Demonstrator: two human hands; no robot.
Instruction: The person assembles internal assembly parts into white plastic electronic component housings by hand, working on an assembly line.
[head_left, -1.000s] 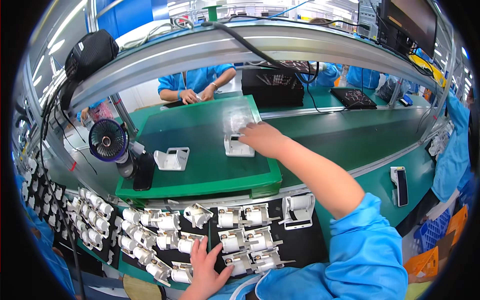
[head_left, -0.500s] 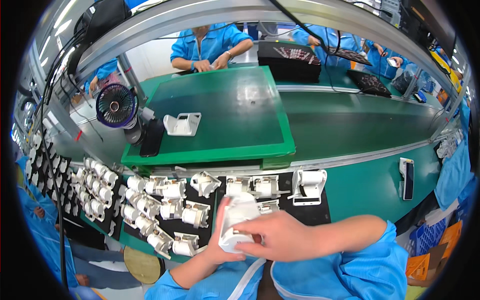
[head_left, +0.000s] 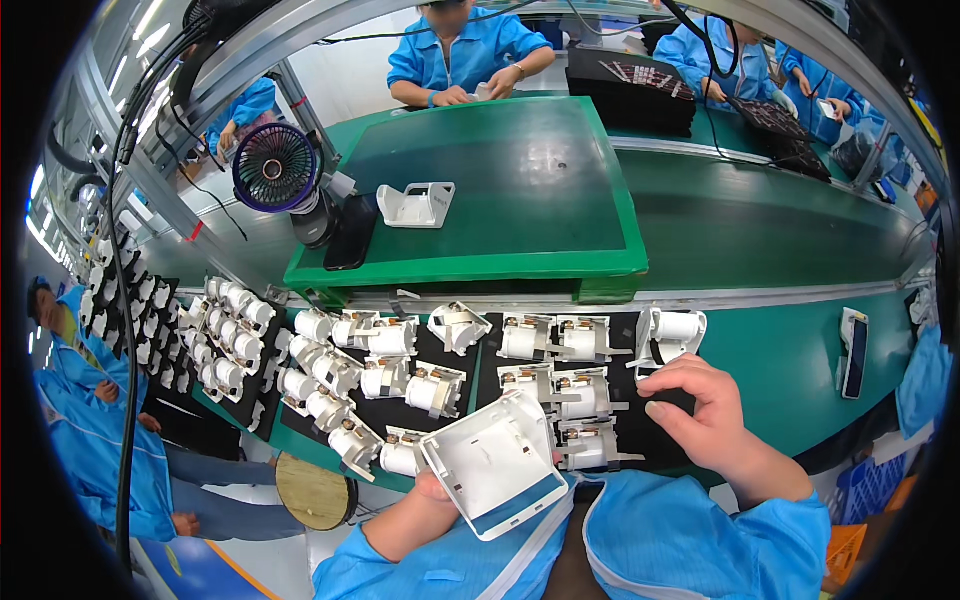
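Left grip (head_left: pixel 430 490) clasping white housing (head_left: pixel 505 462), right grip (head_left: pixel 708 408) parted, near white stand (head_left: pixel 674 330)

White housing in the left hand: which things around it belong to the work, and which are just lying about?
Likely part of the work:
white housing, in the left hand
white cylindrical parts on black mats
white framed unit, near the right hand

Apparently just lying about:
purple-rimmed fan
black phone-like slab
handheld device, far right
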